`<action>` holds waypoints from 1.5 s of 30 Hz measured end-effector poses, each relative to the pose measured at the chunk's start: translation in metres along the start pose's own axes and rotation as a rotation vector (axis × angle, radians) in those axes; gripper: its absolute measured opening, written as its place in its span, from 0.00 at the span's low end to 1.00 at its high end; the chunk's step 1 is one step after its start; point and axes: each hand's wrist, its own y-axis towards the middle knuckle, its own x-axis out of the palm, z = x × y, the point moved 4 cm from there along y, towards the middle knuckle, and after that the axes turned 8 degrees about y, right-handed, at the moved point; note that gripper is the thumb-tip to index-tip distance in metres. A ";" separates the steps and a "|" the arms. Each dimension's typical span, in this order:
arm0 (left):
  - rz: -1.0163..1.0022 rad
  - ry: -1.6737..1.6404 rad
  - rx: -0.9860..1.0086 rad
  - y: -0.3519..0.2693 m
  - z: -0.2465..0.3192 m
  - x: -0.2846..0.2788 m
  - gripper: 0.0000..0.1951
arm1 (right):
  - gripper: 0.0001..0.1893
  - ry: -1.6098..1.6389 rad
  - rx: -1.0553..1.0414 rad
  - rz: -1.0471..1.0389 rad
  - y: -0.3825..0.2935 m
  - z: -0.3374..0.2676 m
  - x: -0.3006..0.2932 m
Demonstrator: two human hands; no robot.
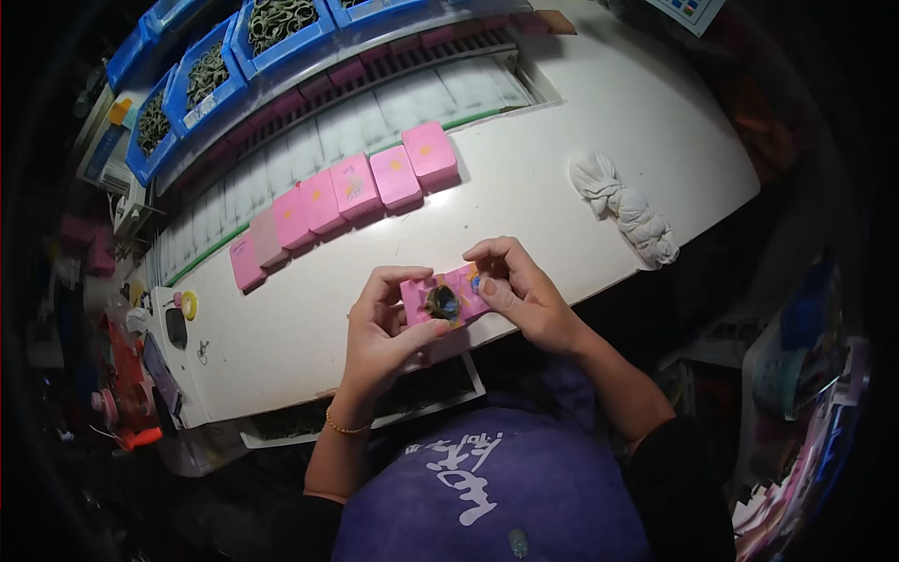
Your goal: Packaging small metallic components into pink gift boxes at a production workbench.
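Observation:
Over the table's front edge, both hands hold a pink rubber mould [465, 282] spread apart into two joined halves. The mould's left half lies between the thumb and fingers of my left hand [379, 327]. A dark, roughly round patch with some blue [443, 302] shows on that half; whether it is a hollow or a separate piece is unclear. My right hand [534, 305] pinches the right half near its outer end, thumb beside a small blue spot. Its fingers partly cover this end. Beyond the hands, several closed pink mould blocks [355, 186] stand in a slanting row.
A knotted white cloth [625, 207] lies on the white table [491, 218] at right. Blue bins [242, 53] of grey-green ring-shaped pieces line the back. Yellow tape [189, 306] and a phone [163, 376] sit at left. A drawer [480, 379] juts out below the table edge.

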 end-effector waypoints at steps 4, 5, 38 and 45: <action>-0.036 0.138 0.007 0.007 0.009 0.013 0.26 | 0.21 -0.181 -0.086 -0.058 0.000 -0.005 0.001; -0.037 0.177 0.017 0.009 0.012 0.015 0.26 | 0.22 -0.224 -0.168 -0.079 0.000 -0.005 0.002; -0.087 0.201 -0.058 0.011 0.016 0.011 0.26 | 0.11 -0.825 -0.592 0.047 -0.004 0.004 0.017; -0.100 0.161 -0.067 0.011 0.014 0.008 0.28 | 0.10 -0.855 -0.630 0.049 -0.006 0.002 0.018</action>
